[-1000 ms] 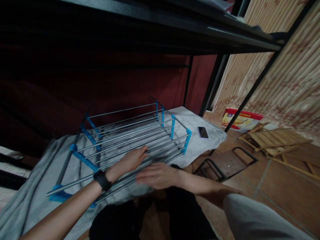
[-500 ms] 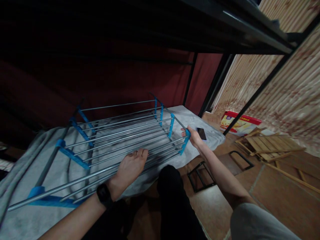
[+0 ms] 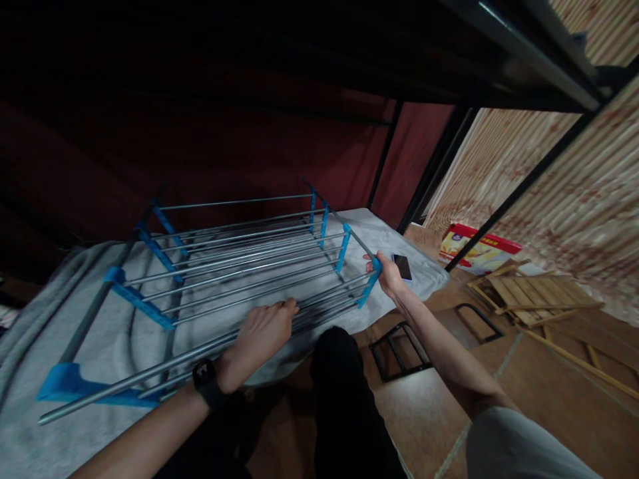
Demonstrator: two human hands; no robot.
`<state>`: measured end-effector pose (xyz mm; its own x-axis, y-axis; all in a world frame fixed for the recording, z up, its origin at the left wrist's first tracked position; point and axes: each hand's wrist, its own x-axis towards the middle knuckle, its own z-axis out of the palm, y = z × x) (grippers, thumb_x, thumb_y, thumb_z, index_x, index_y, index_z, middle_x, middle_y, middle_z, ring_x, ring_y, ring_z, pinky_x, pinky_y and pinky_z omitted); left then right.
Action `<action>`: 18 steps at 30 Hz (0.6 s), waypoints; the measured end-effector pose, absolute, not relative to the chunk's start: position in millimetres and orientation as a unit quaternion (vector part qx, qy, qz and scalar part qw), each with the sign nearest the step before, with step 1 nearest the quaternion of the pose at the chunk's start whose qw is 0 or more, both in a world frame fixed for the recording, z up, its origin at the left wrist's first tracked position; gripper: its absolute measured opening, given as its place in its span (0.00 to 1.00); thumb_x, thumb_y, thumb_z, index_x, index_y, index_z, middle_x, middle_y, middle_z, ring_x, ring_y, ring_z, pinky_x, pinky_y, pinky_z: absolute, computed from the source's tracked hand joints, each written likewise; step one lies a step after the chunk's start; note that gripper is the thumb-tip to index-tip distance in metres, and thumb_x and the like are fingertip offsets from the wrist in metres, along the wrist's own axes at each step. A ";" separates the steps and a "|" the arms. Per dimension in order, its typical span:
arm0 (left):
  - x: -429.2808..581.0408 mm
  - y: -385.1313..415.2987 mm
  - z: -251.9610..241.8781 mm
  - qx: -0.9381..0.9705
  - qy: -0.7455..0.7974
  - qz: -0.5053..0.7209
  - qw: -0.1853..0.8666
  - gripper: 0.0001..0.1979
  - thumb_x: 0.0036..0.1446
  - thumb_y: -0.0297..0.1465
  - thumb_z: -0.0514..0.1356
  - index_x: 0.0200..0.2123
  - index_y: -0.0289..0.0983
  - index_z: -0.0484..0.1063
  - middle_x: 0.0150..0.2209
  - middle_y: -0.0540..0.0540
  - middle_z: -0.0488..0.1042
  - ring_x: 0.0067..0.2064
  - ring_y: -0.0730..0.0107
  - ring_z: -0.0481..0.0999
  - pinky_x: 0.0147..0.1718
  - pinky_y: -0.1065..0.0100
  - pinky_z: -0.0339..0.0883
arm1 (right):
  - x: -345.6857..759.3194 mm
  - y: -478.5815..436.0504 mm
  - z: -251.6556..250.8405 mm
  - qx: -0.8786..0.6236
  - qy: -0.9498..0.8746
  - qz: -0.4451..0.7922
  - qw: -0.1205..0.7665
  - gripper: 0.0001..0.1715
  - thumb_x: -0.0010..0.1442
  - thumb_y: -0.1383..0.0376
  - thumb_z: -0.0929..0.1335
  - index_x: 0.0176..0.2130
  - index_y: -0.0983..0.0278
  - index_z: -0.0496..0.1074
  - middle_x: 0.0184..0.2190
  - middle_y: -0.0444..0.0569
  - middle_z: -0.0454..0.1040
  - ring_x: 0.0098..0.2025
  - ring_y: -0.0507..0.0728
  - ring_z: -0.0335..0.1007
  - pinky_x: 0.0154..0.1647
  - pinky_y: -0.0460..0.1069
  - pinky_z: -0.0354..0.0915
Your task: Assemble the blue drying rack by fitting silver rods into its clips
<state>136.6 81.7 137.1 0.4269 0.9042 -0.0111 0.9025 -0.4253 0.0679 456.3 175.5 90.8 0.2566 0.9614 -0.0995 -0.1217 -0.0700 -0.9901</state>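
Observation:
A shoe rack (image 3: 249, 254) of grey metal tubes and blue plastic brackets lies on its side on the grey blanket. My left hand (image 3: 267, 327), a black watch on its wrist, is closed over the front metal tube (image 3: 164, 365); the fingertips are partly hidden. That tube's left end sticks out past the front left blue bracket (image 3: 74, 386). At the front right corner my right hand (image 3: 388, 273) grips another blue bracket (image 3: 370, 283), its fingers around the bracket and side pole.
A phone (image 3: 402, 267) lies on the blanket (image 3: 379, 229) beside my right hand. Overhead is a dark bunk frame (image 3: 449, 80). On the tiled floor at right are a folded wooden stool (image 3: 544, 299), a red and yellow box (image 3: 479, 248) and a black metal frame (image 3: 399, 352).
The front tube has slid right through the left bracket, so less of its end sticks out. The rack's left end has shifted slightly left. Both hands keep their holds.

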 end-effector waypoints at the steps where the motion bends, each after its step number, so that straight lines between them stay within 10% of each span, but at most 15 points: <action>1: 136.4 83.4 136.8 0.842 0.537 0.013 0.042 0.18 0.67 0.33 0.41 0.44 0.38 0.69 0.35 0.39 0.78 0.37 0.55 0.78 0.35 0.61 0.63 | 456.2 175.7 90.1 -0.552 -0.378 0.478 0.569 0.33 0.60 0.42 0.60 0.39 0.68 0.75 0.19 0.46 0.71 0.22 0.54 0.66 0.24 0.48 0.60; 18: 130.8 92.9 127.5 0.848 0.524 0.062 0.059 0.19 0.67 0.37 0.43 0.44 0.38 0.71 0.37 0.39 0.78 0.37 0.56 0.78 0.36 0.62 0.65 | 452.7 174.9 92.4 -0.562 -0.380 0.474 0.562 0.29 0.58 0.44 0.60 0.35 0.66 0.72 0.22 0.50 0.73 0.26 0.57 0.70 0.29 0.50 0.65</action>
